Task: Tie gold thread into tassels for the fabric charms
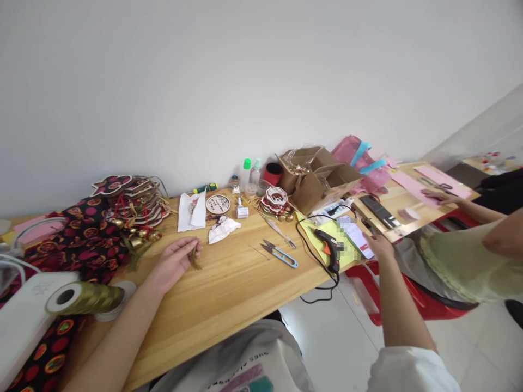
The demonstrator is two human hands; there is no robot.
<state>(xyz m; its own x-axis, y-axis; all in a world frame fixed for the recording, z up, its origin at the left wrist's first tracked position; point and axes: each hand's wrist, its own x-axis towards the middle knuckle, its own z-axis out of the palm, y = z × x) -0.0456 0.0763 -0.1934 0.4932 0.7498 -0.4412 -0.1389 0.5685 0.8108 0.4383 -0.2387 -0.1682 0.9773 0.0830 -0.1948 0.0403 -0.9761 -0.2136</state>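
My left hand (177, 261) is closed above the table, pinching a small olive-green tassel (195, 257) whose strands hang below the fingertips. My right hand (379, 247) reaches to the right, its fingers stretched out at the right edge of a lit phone (357, 237). Part of the phone's screen is blurred out. Under it lies yellow paper (321, 239), with a black hot glue gun (333, 250) on top. Blue-handled thread snips (280, 254) lie between my hands, beside a thin needle (260, 251). A spool of olive thread (87, 298) stands near my left forearm.
Stacked ornaments with bells (139, 201) and dark patterned cloth (77, 234) lie at the left. Crumpled tissue (223, 229), small bottles (245, 175) and cardboard boxes (322, 188) line the back. The glue gun's cord (301, 231) loops over the front edge. A co-worker's hand (439, 197) rests on pink paper (412, 187).
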